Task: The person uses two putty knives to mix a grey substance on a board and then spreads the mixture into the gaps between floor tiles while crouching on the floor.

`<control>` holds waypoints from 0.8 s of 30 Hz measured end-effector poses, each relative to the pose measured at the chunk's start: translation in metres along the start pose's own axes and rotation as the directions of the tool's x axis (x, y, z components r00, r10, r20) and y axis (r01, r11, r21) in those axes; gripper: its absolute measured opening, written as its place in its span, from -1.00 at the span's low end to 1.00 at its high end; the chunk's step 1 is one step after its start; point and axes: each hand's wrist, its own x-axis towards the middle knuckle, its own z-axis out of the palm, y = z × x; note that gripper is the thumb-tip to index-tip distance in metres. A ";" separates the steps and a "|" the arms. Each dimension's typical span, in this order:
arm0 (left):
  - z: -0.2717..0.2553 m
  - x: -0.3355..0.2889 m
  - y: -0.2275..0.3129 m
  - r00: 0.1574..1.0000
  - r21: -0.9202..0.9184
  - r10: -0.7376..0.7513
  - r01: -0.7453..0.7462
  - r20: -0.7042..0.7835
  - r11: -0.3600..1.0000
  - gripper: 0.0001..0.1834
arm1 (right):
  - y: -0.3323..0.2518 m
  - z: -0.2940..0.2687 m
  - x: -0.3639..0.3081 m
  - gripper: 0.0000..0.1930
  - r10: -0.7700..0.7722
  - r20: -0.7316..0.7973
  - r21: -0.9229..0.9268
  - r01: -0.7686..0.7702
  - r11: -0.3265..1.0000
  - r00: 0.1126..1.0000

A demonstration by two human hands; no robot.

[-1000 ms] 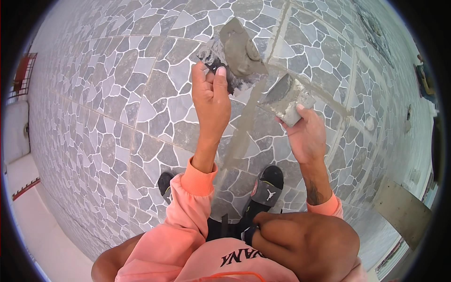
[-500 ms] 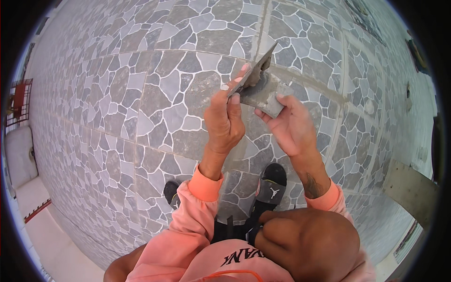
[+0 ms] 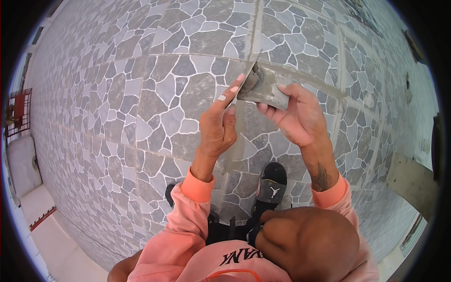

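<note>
Above the tiled floor (image 3: 164, 113), my left hand (image 3: 218, 124) grips a thin grey plate (image 3: 243, 86) between thumb and fingers, tilted so that it shows nearly edge-on. In my right hand (image 3: 302, 115) is a second flat grey plate (image 3: 274, 91), pinched at its right end and smeared with cement. A dark lump of wet cement (image 3: 252, 80) lies where the two plates meet, touching both. The exact kind of either plate cannot be made out. White residue marks a finger of my left hand.
Wide joints between the tiles, some filled with grey cement (image 3: 305, 77), run past my hands. My sandalled foot (image 3: 272, 183) is on the floor below. A pale board (image 3: 408, 185) stands at the right, a red metal rack (image 3: 19, 113) at the far left.
The plate in my left hand has swung more edge-on and its tip has shifted left and down. My right hand has moved slightly right, its plate lying flatter, with cement now against the left plate.
</note>
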 end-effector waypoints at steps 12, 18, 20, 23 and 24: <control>0.007 0.016 -0.003 0.998 0.009 0.051 -0.051 0.034 0.999 -0.30 | -0.003 -0.006 0.002 -0.68 -0.031 0.041 -0.046 0.033 0.998 0.999; 0.005 0.010 -0.006 0.999 0.036 0.027 -0.029 0.043 0.999 -0.34 | -0.001 -0.009 0.002 -0.65 -0.042 0.061 -0.029 0.044 0.999 0.997; 0.004 0.009 -0.008 0.999 0.047 0.017 -0.019 0.043 0.999 -0.35 | -0.002 -0.011 0.002 -0.64 -0.043 0.074 -0.012 0.044 0.999 0.996; 0.002 0.007 -0.011 0.999 0.070 0.005 -0.008 0.043 0.998 -0.36 | -0.004 -0.012 0.003 -0.64 -0.037 0.107 -0.008 0.039 0.999 0.994; 0.002 0.007 -0.012 0.999 0.052 0.017 -0.019 0.043 0.998 -0.36 | -0.004 -0.013 0.003 -0.63 -0.031 0.116 -0.002 0.032 0.999 0.993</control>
